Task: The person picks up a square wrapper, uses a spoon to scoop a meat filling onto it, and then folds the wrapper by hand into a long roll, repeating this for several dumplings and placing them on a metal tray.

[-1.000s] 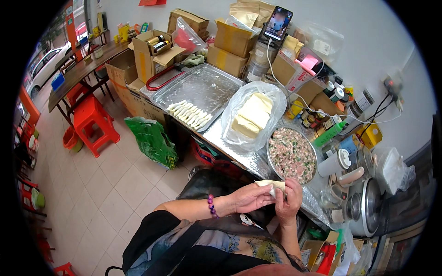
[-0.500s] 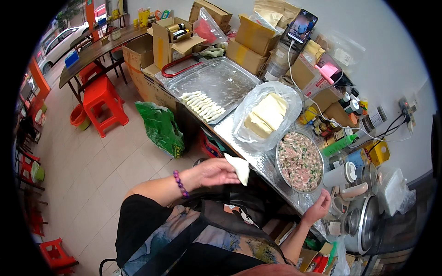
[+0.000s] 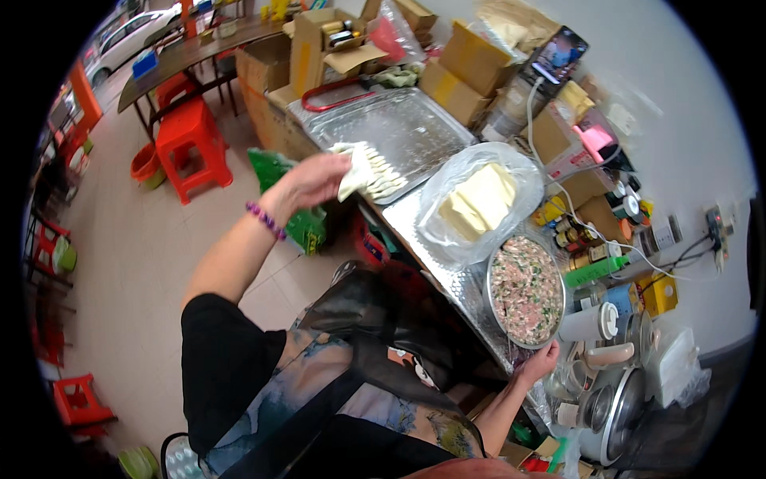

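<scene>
My left hand (image 3: 319, 179), with a purple bead bracelet at its wrist, grips a pale folded dough wrapper (image 3: 353, 177) between thumb and fingers. The wrapper hangs at the near left edge of a metal tray (image 3: 419, 128), beside a row of slim white dumplings (image 3: 386, 177). My right hand (image 3: 538, 363) is at the near rim of a round metal bowl (image 3: 488, 297) of minced meat with chopped greens (image 3: 525, 291). Its fingers are curled together; whatever they hold, if anything, cannot be made out. A stack of square yellowish wrappers (image 3: 481, 201) lies in a clear plastic bag (image 3: 435, 215).
Cardboard boxes (image 3: 463, 64) and a propped phone (image 3: 560, 54) line the tray's far side. Jars, a white cup (image 3: 586, 323) and a lidded pot (image 3: 626, 415) crowd the right. A green sack (image 3: 275, 172) and red stool (image 3: 191, 144) stand on the floor at left.
My left hand has moved away and leftward with the wrapper, up to the tray's edge. My right hand has shifted slightly left, closer to the bowl's rim. The whole view has shifted a little.
</scene>
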Available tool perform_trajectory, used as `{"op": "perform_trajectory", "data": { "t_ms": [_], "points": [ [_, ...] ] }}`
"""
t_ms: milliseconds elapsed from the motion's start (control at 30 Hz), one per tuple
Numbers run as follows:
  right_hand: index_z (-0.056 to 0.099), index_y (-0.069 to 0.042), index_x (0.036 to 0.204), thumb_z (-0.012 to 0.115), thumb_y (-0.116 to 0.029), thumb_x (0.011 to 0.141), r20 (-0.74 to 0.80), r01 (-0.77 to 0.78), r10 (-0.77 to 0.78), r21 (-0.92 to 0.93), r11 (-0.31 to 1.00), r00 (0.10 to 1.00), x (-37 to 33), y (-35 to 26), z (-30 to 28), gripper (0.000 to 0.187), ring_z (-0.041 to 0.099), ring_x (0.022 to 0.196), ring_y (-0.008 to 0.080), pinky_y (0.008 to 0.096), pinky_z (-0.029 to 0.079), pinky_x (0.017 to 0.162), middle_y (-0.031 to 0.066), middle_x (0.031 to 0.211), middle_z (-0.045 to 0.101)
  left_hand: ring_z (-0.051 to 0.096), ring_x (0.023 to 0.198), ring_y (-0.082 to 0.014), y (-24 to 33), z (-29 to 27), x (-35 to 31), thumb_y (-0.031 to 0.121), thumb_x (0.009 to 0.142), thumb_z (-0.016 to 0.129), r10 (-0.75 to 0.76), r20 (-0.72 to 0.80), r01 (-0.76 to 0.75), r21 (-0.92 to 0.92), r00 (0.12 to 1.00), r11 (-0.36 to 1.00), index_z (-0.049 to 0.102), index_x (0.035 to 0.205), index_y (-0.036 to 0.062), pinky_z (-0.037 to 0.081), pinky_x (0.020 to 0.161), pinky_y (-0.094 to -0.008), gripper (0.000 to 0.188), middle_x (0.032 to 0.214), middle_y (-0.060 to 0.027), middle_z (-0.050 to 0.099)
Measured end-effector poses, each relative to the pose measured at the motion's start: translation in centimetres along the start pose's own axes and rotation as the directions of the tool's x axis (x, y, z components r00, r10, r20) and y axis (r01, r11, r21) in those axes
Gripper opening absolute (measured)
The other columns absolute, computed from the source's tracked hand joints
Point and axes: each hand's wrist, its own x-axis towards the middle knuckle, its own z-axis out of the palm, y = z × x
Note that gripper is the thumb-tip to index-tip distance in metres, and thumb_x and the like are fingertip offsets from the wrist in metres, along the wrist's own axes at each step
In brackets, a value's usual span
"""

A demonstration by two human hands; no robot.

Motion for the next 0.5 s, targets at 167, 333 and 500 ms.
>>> {"op": "perform_trajectory", "data": {
  "t_ms": [167, 333, 500],
  "points": [
    [0.055, 0.002, 0.093, 0.05, -0.012, 0.09, 0.052, 0.023, -0.021, -0.04, 0.999, 0.998, -0.4, 0.3, -0.6, 0.015, 0.051, 0.078, 0.0107, 0.0255, 0.044, 0.07, 0.0025, 0.087, 0.056, 0.061, 0.086, -0.0142, 3.8, -3.6, 4.1, 0.015, 0.09, 0.047, 0.074, -0.152, -0.02, 0.328, 0.986, 0.945, 0.056, 0.107, -0.0005, 0.05, 0.073, -0.0273, 0.024, 0.097, -0.0071, 0.063],
    [0.055, 0.002, 0.093, 0.049, -0.01, 0.09, 0.063, 0.037, -0.034, -0.046, 0.998, 0.997, 0.2, 1.2, -0.8, 0.014, 0.05, 0.077, 0.0107, 0.0252, 0.043, 0.071, 0.0025, 0.087, 0.056, 0.061, 0.079, -0.0212, 5.5, -6.7, 7.3, 0.014, 0.083, 0.05, 0.43, -0.179, 0.069, 0.963, 0.885, 0.259, 0.061, 0.096, -0.0015, 0.047, 0.068, -0.0336, 0.024, 0.084, -0.0134, 0.064],
    [0.055, 0.002, 0.089, 0.048, -0.007, 0.089, 0.037, 0.0, 0.002, -0.055, 0.999, 0.999, 0.1, 1.2, -0.7, 0.012, 0.05, 0.076, 0.01, 0.0249, 0.043, 0.069, 0.0022, 0.084, 0.056, 0.06, 0.085, -0.037, 4.5, -6.5, 9.7, 0.008, 0.074, 0.052, 0.456, -0.009, 0.189, 0.917, 0.89, -0.35, 0.064, 0.09, -0.0009, 0.048, 0.072, -0.0436, 0.022, 0.088, -0.0237, 0.062]
  ]
}}
